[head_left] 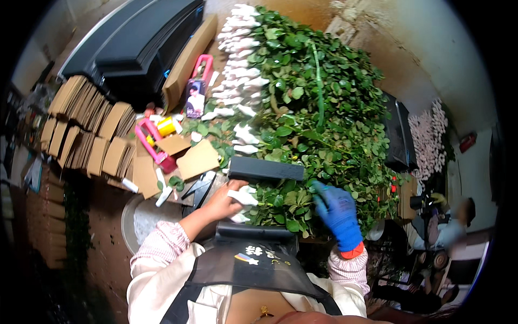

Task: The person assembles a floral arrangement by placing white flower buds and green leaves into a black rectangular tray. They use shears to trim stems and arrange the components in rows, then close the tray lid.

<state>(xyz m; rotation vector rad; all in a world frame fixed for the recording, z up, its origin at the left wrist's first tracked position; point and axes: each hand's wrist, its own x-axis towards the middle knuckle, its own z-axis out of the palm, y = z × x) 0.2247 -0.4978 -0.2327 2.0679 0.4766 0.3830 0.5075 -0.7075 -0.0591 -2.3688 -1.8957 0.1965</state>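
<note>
My bare left hand (224,201) is closed around a rose (244,195) whose bud is wrapped in a white sleeve. Another wrapped bud shows just below it. Over the leafy stems to the right lies my right hand (339,213) in a blue glove, fingers stretched out onto the leaves; its fingertips are partly lost among them. Between and beyond my hands, a dark grey bar-shaped block (266,168) rests across the stems. A large heap of roses (324,97) covers the table, white-wrapped buds lined up on its left and green foliage to the right.
Cardboard pieces (198,159), a pink-handled tool (156,146) and a yellow roll (166,126) lie on the left. Stacked folded cardboard (89,116) and a large black case (145,54) stand farther left. More wrapped flowers (430,137) and other people (453,221) are at the right.
</note>
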